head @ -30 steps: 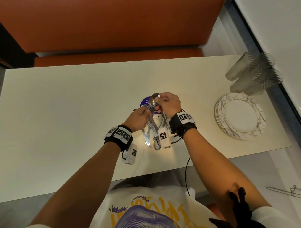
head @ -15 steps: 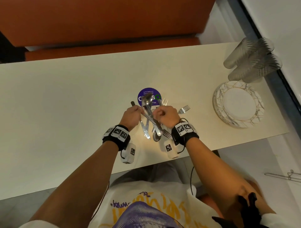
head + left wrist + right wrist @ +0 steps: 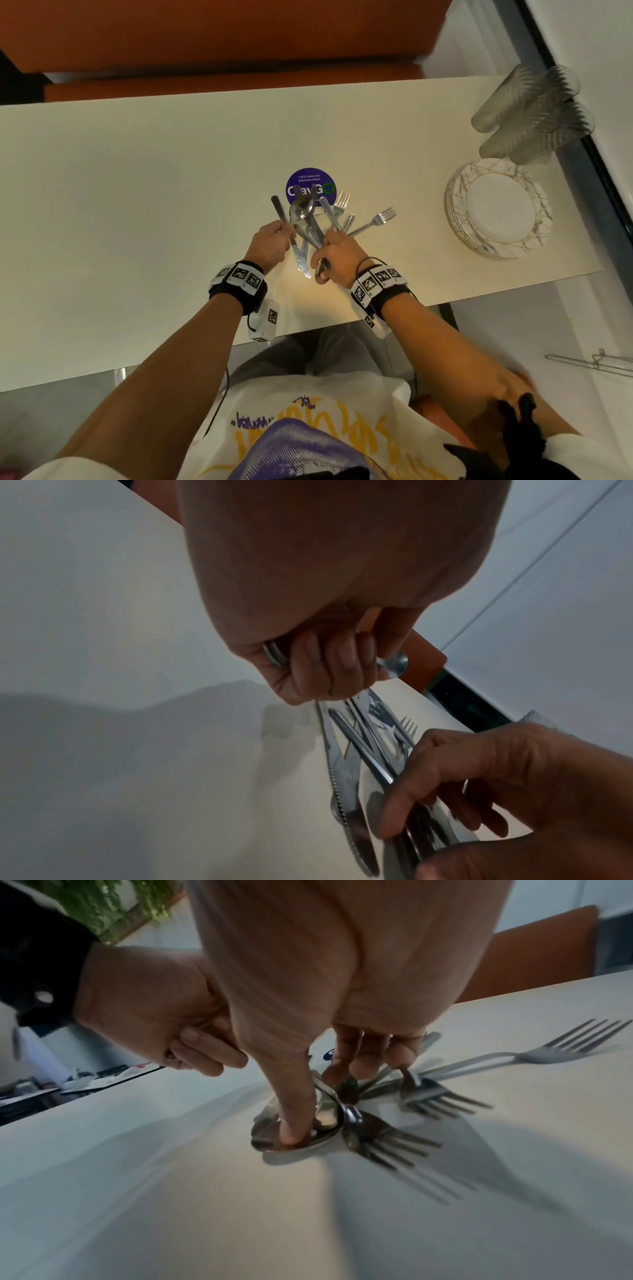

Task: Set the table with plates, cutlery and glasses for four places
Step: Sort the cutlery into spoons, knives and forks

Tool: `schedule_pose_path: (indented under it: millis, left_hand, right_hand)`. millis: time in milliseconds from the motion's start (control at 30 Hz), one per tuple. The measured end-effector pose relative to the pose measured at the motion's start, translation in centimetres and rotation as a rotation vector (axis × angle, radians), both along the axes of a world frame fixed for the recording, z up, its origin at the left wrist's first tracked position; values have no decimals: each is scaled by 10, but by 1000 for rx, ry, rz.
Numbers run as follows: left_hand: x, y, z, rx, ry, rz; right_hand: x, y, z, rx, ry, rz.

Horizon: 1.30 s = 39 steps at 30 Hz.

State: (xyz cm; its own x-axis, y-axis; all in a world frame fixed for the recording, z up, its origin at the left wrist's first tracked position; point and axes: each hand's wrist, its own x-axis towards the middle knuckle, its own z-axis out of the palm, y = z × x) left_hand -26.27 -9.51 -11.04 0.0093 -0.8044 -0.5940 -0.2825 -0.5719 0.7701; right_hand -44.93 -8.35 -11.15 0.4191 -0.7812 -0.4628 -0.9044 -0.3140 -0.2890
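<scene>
A pile of steel cutlery (image 3: 317,228) lies at the middle of the cream table (image 3: 137,205). My left hand (image 3: 269,245) grips a bundle from it, with a knife handle and a spoon (image 3: 301,209) sticking out above the fist. In the left wrist view its fingers (image 3: 329,669) curl round the handles, and serrated knives (image 3: 342,777) hang below. My right hand (image 3: 339,260) is on the near end of the pile. Its thumb (image 3: 291,1123) presses into a spoon bowl (image 3: 325,1144) while its fingers pinch the handles. Forks (image 3: 441,1096) fan out beside it.
A stack of white plates with gold lines (image 3: 498,209) sits at the right end of the table. Ribbed clear glasses (image 3: 531,116) stand behind the plates. A round purple sticker (image 3: 310,183) lies just past the cutlery. An orange bench (image 3: 222,82) runs along the far side.
My right hand has come off the spoon tip near the sticker and moved down to the near end of the pile. The bundle has spread out, and forks now lie splayed on the table.
</scene>
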Motion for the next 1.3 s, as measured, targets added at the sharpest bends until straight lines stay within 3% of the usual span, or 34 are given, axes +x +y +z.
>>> schedule_pose_path:
  millis: [167,467,1033,1300]
  left_hand:
    - [4,1,4,2,2,60]
    - [12,-1,7,-29,-29,180]
    - [20,-6,6,-62,-55,301]
    - [30,-15,13,-103,-63,295]
  right_hand:
    - [3,-9,2,-34,9,78]
    - [2,-41,3,-79,-185,85]
    - [26,-84,7,52,-456,-88]
    - [40,-100,24,-30,-666,-247]
